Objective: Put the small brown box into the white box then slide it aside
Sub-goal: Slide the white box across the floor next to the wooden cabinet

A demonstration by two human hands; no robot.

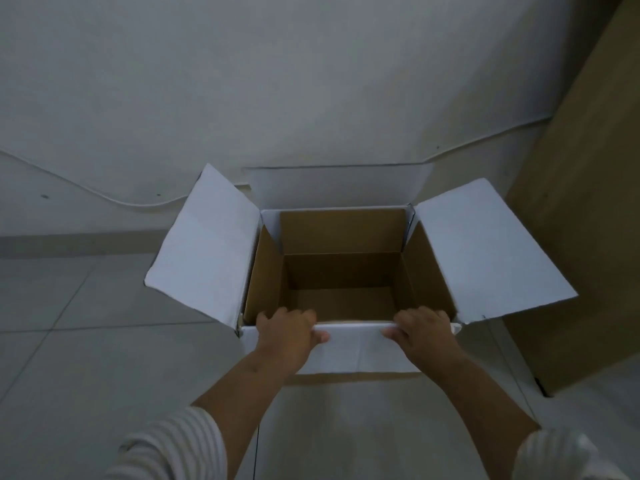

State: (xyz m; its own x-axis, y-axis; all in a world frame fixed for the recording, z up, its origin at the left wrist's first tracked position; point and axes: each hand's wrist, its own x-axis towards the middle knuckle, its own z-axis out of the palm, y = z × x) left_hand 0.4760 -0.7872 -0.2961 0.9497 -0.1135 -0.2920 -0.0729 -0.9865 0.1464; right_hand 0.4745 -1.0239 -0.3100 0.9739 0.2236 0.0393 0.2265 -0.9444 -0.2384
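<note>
The white box (360, 351) stands open on the floor in front of me, its left, right and far flaps spread outward. Its inside is brown cardboard (339, 271); I cannot tell whether that is a separate small brown box nested inside or the white box's own lining. My left hand (287, 336) grips the near rim on the left, fingers hooked inside and thumb on the white front. My right hand (422, 336) holds the same rim on the right in the same way.
A large brown cardboard panel (581, 202) leans at the right, close to the box's right flap (485, 251). A grey wall rises just behind the box, with a thin cable (104, 197) running along it. The floor is pale tile (69, 341).
</note>
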